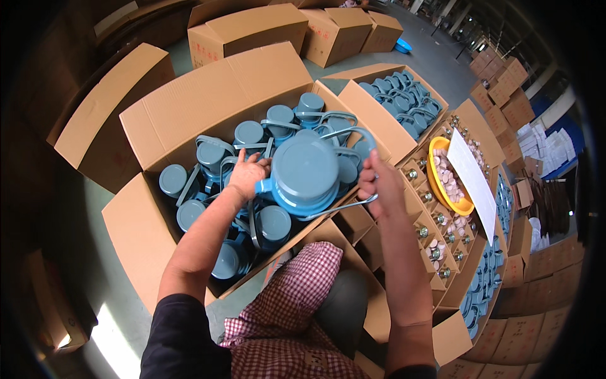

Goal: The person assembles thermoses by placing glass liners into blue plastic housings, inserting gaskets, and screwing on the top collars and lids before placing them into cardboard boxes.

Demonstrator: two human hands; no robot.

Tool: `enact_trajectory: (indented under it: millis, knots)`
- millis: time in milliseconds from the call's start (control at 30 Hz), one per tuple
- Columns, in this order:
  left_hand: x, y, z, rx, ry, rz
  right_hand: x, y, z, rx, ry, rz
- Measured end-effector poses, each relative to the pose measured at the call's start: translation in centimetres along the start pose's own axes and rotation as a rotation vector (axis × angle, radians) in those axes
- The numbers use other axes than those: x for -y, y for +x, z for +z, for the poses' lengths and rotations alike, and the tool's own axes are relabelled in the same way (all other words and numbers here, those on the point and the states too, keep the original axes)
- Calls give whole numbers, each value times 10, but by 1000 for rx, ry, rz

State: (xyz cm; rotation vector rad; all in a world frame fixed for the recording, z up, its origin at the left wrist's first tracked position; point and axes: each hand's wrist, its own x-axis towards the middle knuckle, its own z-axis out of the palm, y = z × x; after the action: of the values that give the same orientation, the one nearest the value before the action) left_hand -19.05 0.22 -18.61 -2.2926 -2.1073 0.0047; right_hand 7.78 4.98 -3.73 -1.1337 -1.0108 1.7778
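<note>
An upside-down blue plastic jug, its base toward me, sits above other jugs in an open cardboard box. My right hand is closed round its swing handle, which is pulled out to the right. Beside the jug's left side, close to a short lug, is my left hand, its fingers partly spread; the thumb is hidden. Around and beneath lie several more blue jugs, mostly base up with loose swing handles, such as one jug at the front.
The box's wide flap stands up behind. At right, a divided carton holds shiny bottle necks, a yellow basin of pale round pieces and a white sheet. Another box of blue parts stands behind; closed cartons line the back.
</note>
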Motion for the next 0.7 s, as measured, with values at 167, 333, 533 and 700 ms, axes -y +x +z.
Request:
enact_trajectory:
  millis: [167,333,533,700]
  knots:
    - [3,-3,4,-40,-40,-25,10,5,-9,-20,6,-23]
    - [0,-3,-4,-1,-48,-16,5,0,-21,-65,-25,35]
    - [-25,-12,-32,-13,-507,29,36,-18,-34,-59,63,-75]
    - [-52,6,-34,-244,-904,-44,40,-21,-33,-175,22,-69]
